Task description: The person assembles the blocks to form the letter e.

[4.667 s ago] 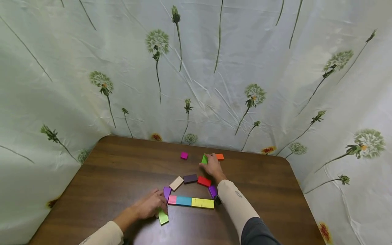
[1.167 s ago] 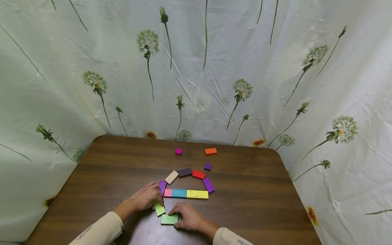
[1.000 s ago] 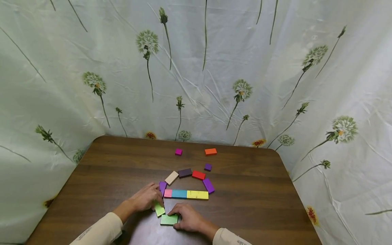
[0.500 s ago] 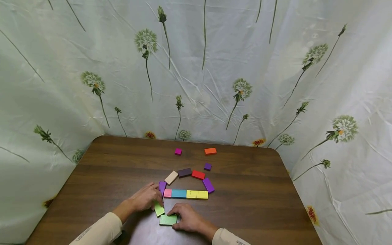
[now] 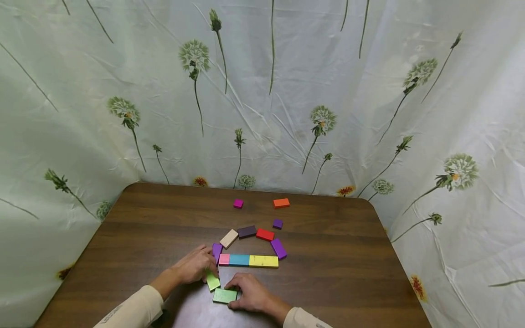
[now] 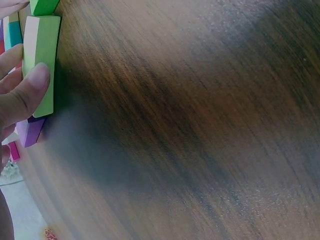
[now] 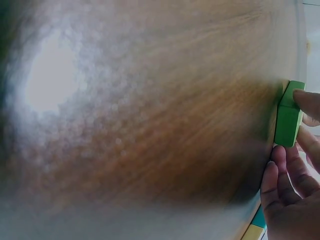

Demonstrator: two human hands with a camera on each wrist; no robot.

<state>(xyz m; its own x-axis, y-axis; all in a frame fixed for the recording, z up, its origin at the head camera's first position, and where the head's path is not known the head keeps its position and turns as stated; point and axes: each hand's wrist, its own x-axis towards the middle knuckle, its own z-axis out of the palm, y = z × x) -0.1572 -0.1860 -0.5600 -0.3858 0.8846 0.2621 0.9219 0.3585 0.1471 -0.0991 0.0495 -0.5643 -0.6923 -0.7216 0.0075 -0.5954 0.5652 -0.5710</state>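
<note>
In the head view my left hand (image 5: 194, 265) holds a lime-green block (image 5: 213, 281) flat on the table, left of centre near the front. The left wrist view shows the thumb along one side of that lime-green block (image 6: 46, 55) and fingers on the other. My right hand (image 5: 253, 294) pinches a green block (image 5: 224, 296) between thumb and index finger, its left end beside the lime block's front end. The right wrist view has the green block (image 7: 289, 122) at its right edge. A purple block (image 5: 217, 251), partly covered by left fingers, lies beyond the lime block.
Pink (image 5: 224, 259), teal (image 5: 239, 260) and yellow (image 5: 264, 261) blocks form a straight row. Beige (image 5: 229, 238), dark (image 5: 247, 232), red (image 5: 265, 234) and purple (image 5: 279, 248) blocks arch behind it. Small purple (image 5: 277, 223), magenta (image 5: 238, 203) and orange (image 5: 281, 203) blocks lie farther back.
My right hand has brought the green block from beside the orange one at the back to the lime block's front end, then nudged it slightly left. The left hand keeps hold of the lime block.
</note>
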